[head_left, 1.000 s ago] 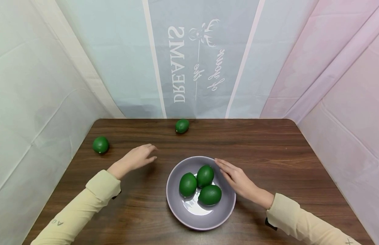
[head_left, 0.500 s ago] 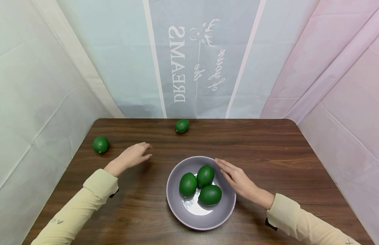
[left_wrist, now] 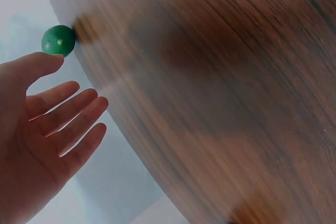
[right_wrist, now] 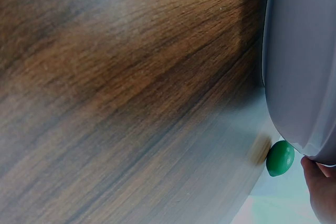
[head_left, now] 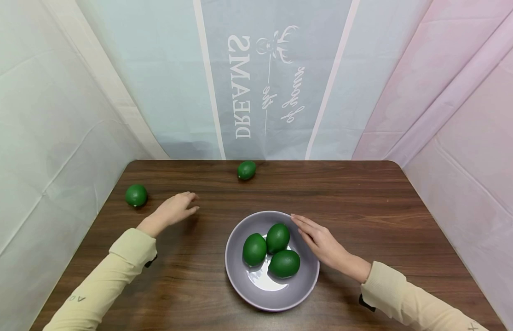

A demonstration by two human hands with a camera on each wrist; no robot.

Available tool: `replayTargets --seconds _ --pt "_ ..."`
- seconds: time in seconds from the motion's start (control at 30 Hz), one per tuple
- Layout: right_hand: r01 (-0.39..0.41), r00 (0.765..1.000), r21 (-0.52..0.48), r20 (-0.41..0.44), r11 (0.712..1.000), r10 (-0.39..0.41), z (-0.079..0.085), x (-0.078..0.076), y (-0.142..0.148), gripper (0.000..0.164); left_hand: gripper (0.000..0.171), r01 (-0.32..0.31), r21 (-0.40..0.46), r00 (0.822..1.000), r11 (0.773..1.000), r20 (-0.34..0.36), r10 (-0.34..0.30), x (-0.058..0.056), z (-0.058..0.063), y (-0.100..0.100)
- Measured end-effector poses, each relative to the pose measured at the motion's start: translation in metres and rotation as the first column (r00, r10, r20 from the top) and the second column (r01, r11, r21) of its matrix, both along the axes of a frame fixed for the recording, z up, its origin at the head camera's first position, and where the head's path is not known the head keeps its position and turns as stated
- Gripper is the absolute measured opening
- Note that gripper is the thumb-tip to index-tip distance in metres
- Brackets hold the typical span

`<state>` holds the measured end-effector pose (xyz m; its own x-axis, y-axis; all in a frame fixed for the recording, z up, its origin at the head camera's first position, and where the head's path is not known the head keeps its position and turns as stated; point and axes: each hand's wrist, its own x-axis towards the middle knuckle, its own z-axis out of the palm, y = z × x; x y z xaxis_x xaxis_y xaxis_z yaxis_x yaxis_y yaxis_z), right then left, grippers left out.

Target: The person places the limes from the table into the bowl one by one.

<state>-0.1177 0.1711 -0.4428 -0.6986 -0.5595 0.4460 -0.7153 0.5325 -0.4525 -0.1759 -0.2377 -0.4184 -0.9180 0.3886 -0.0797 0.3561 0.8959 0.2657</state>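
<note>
Leftward slides the left hand, drawing off from the bowl and nearer to the left lime, while the right hand stays put at the bowl's right side. From where I stand, that left hand is over the left part of the desk, fingers loosely extended, thumb well away from them, holding nothing. Its shadow falls on the wood beside it, and the left lime sits a little beyond, towards the desk's left edge, apart from the fingers.

Over to the right hand now: fingers straight and close together, laid along the bowl's far right rim, touching it without curling round it. Inside the grey bowl, three green limes huddle: one on the left, one on the far side, one on the near right. Another, the far lime, rests by the far edge, just left of the middle. Behind it hangs a pale blue-grey cloth with mirrored white lettering, and both arms wear pale yellow sleeves, cuffs turned back.
</note>
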Motion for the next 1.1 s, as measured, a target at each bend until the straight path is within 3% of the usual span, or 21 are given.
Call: replayTargets --seconds 1.1 --pt "0.014 1.000 0.015 0.024 1.000 -0.014 0.002 0.001 0.000 0.040 0.035 -0.171 0.000 0.985 0.985 -0.013 0.171 -0.010 -0.010 -0.034"
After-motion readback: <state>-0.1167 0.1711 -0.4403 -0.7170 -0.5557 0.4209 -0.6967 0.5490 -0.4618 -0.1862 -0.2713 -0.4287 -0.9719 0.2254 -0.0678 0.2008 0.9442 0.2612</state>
